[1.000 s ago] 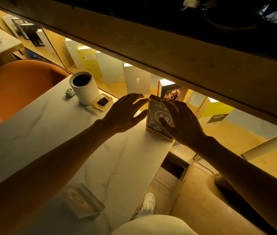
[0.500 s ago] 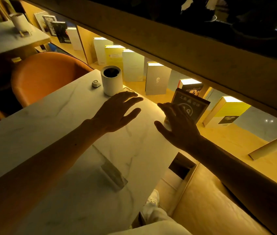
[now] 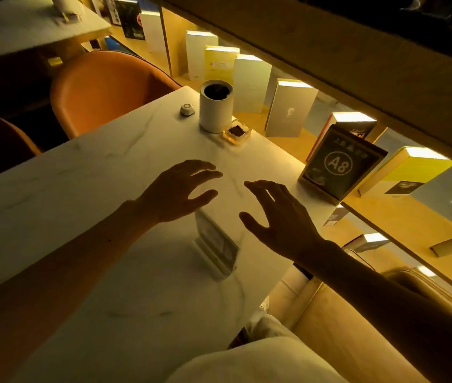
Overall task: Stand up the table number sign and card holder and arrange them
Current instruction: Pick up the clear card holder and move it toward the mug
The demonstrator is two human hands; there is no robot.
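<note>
The table number sign, marked A8, stands upright at the tabletop edge, at about 2 o'clock from both hands. The clear card holder lies flat at 6 o'clock, below and between them. The left hand and right hand hover with fingers spread, gripping nothing.

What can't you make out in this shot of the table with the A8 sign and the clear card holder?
- Small print above the A8 on the table number sign, head view: too small and dim.
- Card holder, head view: its far end is hidden under the left hand; the insert is unreadable through glare.
- Contents of the white cylinder: dark inside.
- Right hand: palm side faces away.
</note>
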